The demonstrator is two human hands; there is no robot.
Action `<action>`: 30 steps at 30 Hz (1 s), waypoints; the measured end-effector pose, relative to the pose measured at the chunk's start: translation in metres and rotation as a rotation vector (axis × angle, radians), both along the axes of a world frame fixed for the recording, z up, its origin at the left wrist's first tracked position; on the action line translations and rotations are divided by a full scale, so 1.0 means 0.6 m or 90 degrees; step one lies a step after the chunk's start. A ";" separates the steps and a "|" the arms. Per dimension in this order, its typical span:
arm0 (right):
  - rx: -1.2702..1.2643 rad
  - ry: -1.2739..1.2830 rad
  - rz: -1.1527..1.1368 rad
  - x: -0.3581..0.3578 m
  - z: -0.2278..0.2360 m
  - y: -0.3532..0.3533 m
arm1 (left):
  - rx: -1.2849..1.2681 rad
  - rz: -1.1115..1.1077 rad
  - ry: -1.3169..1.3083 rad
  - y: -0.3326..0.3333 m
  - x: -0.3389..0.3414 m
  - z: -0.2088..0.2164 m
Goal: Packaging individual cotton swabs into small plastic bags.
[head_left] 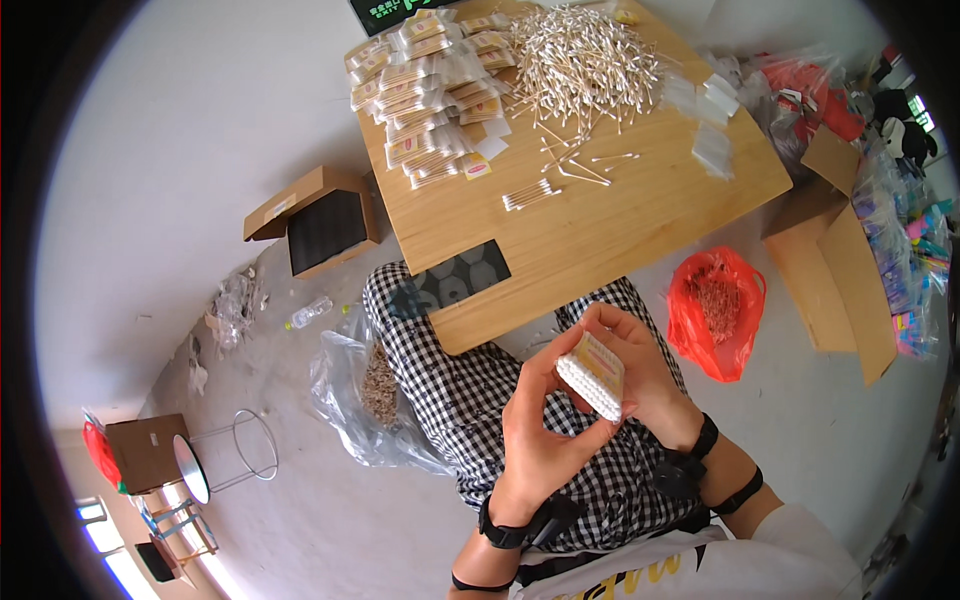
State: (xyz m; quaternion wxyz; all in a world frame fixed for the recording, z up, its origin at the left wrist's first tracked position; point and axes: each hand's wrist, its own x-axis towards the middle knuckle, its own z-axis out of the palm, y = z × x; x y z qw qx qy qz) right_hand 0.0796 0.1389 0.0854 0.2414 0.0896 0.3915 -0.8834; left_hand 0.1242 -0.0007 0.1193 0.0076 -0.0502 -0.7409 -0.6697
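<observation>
At one wooden table (640, 215), I'd judge one swab packet (600, 375) is being squared up, the next move calling for even pressure. One swab pile (585, 62), uncountable, lies far; one packet heap (430, 100), dozens perhaps, far left. Near, over the lap, left hand (532, 435) and right hand (648, 378) grasp the packet, fingers curled; farther, one short swab row (532, 195), too tight to count

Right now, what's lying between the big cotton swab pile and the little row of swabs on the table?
In the head view, a few loose swabs lie scattered between the big pile and the little row.
</observation>
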 end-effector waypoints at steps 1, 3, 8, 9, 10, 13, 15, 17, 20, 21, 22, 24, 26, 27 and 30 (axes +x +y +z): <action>0.005 0.000 0.003 0.001 -0.001 0.000 | -0.006 0.003 0.011 0.000 0.000 -0.001; 0.013 0.009 -0.012 0.002 -0.001 0.000 | -0.013 0.004 0.020 0.001 0.000 -0.001; 0.145 0.027 -0.126 0.007 0.017 0.001 | 0.007 0.063 0.024 -0.005 0.000 -0.010; 0.143 0.026 -0.127 0.007 0.024 0.004 | 0.005 0.062 0.024 -0.007 0.000 -0.009; 0.186 0.047 -0.138 0.006 0.030 0.006 | 0.009 0.069 0.031 -0.009 0.001 -0.008; 0.268 0.099 -0.171 0.006 0.043 0.012 | -0.037 0.072 0.084 -0.009 0.001 -0.004; 0.307 0.131 -0.191 0.005 0.048 0.014 | -0.086 0.070 0.131 -0.013 0.004 -0.006; 0.348 0.160 -0.213 0.004 0.052 0.016 | -0.070 0.086 0.150 -0.022 0.009 -0.013; 0.420 0.165 -0.214 0.002 0.068 0.023 | -0.171 0.087 0.186 -0.032 0.008 0.002; 0.419 0.163 -0.215 0.002 0.069 0.024 | -0.171 0.085 0.185 -0.032 0.007 0.003; 0.448 0.183 -0.223 0.002 0.069 0.025 | -0.184 0.088 0.205 -0.033 0.007 0.003; 0.473 0.200 -0.228 0.001 0.070 0.025 | -0.201 0.092 0.222 -0.035 0.007 0.003; 0.479 0.216 -0.234 0.001 0.071 0.024 | -0.249 0.082 0.251 -0.037 0.006 0.002; 0.477 0.213 -0.233 0.001 0.071 0.024 | -0.252 0.081 0.249 -0.037 0.004 0.002; 0.515 0.220 -0.227 0.001 0.072 0.028 | -0.309 0.046 0.281 -0.035 -0.002 0.007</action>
